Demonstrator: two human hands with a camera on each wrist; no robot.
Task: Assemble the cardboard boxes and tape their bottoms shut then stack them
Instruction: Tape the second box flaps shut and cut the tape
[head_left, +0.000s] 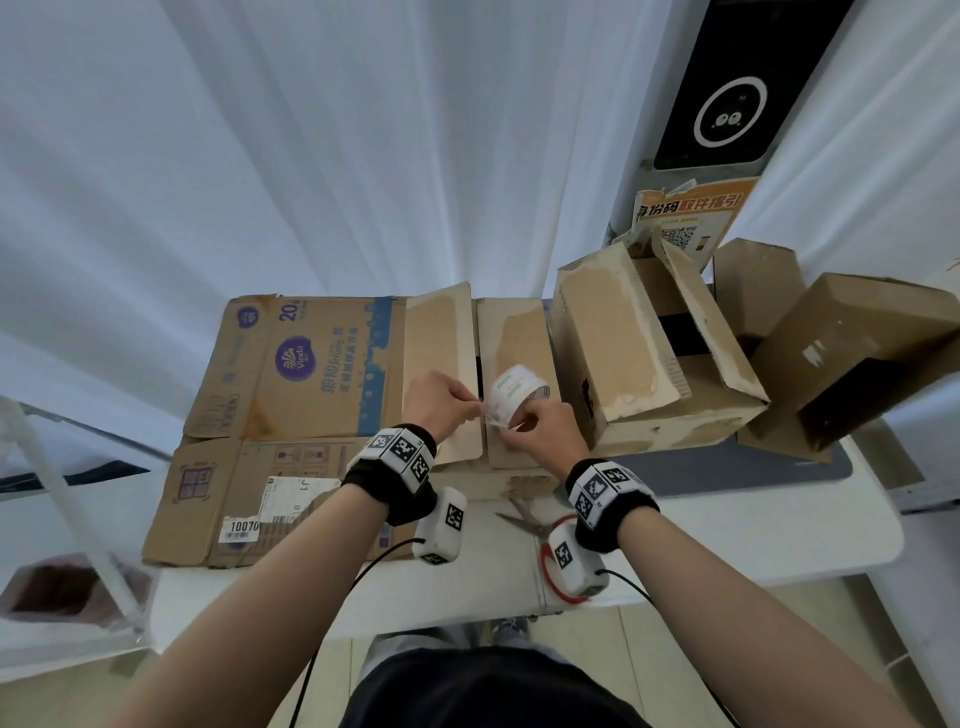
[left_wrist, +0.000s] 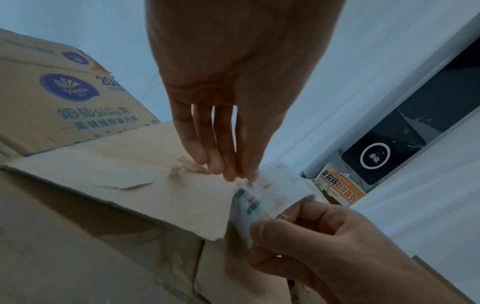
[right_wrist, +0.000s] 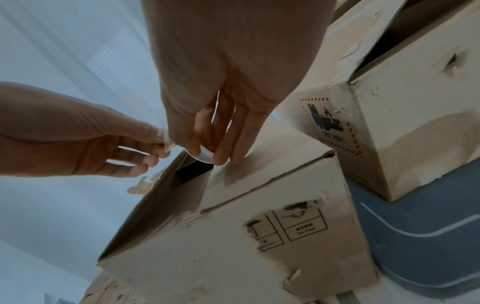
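Observation:
A brown cardboard box (head_left: 514, 332) stands in the middle of the table, its two top flaps (head_left: 441, 332) folded nearly together with a dark gap between them. Above that seam my right hand (head_left: 540, 431) grips a roll of clear printed tape (head_left: 519, 392). My left hand (head_left: 447, 402) pinches the tape's loose end (head_left: 485, 410) just left of the roll. In the left wrist view the fingertips (left_wrist: 241, 174) pinch the tape end beside the roll (left_wrist: 270, 195). The right wrist view shows my right fingers (right_wrist: 223, 148) curled round the roll above the box (right_wrist: 259, 236).
A flattened Vinda carton (head_left: 291, 374) lies on the table's left half. Two more assembled boxes (head_left: 639, 353) (head_left: 852, 353) stand at the right, on a blue-grey mat (head_left: 727, 467). Scissors (head_left: 524, 522) and a red ring (head_left: 550, 571) lie near the front edge. White curtains hang behind.

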